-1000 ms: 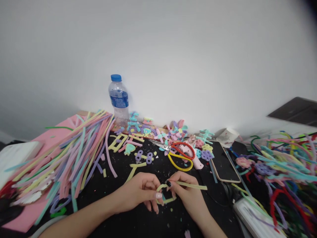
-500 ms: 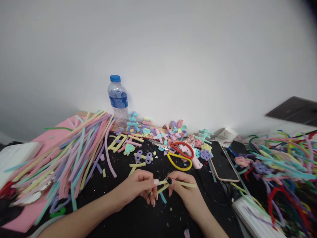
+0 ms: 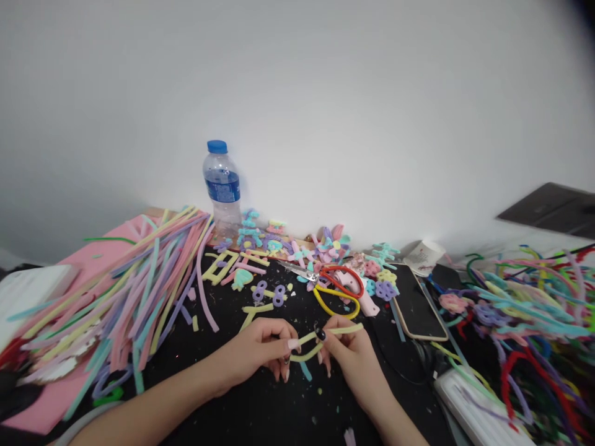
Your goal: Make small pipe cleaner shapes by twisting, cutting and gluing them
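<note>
Between my two hands, low in the middle of the view, is a bent pale yellow pipe cleaner (image 3: 307,338). My left hand (image 3: 272,347) pinches its left part between thumb and fingers. The thumb and fingers of my right hand (image 3: 341,350) are closed on its right part, and an end sticks out past them to the right. Its two strands lie apart between the hands. Beyond my hands are scissors (image 3: 335,310) with red and yellow handles, purple looped pieces (image 3: 279,295) and a yellow ladder-like piece (image 3: 220,267).
Many pastel pipe cleaners (image 3: 153,279) are heaped at the left. A water bottle (image 3: 222,189) stands by the wall. On the right are a phone (image 3: 421,306), a paper cup (image 3: 424,255), a white power strip (image 3: 478,409) and a tangled multicoloured pile (image 3: 534,310).
The yellow strands between my hands have spread further apart. My right hand has turned slightly, and the end beyond it points more upward.
</note>
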`<move>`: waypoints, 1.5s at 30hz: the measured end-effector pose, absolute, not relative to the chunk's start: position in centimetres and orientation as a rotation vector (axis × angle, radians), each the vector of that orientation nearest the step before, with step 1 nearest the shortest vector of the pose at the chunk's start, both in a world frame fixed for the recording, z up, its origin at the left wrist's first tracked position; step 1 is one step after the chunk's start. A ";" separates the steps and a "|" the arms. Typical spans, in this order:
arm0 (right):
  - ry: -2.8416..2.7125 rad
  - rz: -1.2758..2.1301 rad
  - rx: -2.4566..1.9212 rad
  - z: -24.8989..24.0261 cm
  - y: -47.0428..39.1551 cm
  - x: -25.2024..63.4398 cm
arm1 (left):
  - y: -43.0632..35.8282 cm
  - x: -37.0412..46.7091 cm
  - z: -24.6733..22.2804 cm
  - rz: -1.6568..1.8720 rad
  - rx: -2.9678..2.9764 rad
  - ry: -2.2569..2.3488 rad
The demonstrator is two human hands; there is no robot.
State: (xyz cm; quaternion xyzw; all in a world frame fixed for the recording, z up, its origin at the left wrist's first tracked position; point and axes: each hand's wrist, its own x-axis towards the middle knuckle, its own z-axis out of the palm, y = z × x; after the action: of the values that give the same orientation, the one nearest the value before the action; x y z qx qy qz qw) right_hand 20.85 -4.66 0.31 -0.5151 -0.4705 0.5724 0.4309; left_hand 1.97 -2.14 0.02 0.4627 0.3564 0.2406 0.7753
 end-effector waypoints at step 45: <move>-1.551 1.064 -1.199 0.6 -4.8 21.1 | -2.4 1.8 -0.4 0.508 1.445 0.819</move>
State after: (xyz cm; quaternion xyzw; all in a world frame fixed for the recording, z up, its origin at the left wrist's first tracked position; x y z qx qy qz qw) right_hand 21.05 -4.81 0.56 -0.4827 -0.6243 0.4283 0.4402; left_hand 1.83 -2.36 -0.38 0.6351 0.3599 0.2231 0.6460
